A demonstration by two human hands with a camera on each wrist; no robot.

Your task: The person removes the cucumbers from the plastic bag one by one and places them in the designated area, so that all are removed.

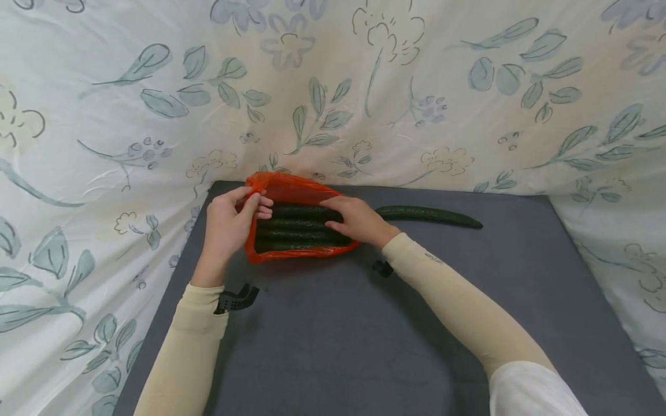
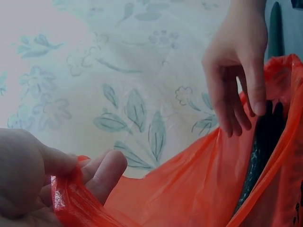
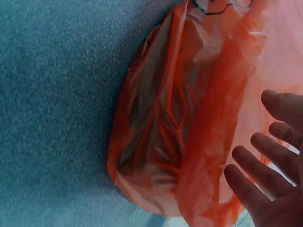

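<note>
A red-orange plastic bag (image 1: 296, 186) lies with its mouth spread, and several long dark green cucumbers (image 1: 296, 224) lie side by side in it. My left hand (image 1: 229, 222) pinches the bag's rim at the left; in the left wrist view the film (image 2: 71, 198) passes between thumb and fingers. At the bag's right end, my right hand (image 1: 359, 219) reaches over the cucumbers. The right wrist view shows its fingers (image 3: 262, 182) loosely extended beside the bag wall (image 3: 203, 142), with nothing held. Another cucumber (image 1: 432, 214) lies outside the bag, beyond the right hand.
A dark grey tabletop (image 1: 322, 335) bears the bag and the loose cucumber. Behind it and along both sides hangs a white sheet (image 1: 395, 138) with leaf and flower prints. Each wrist wears a black camera mount (image 1: 239, 297).
</note>
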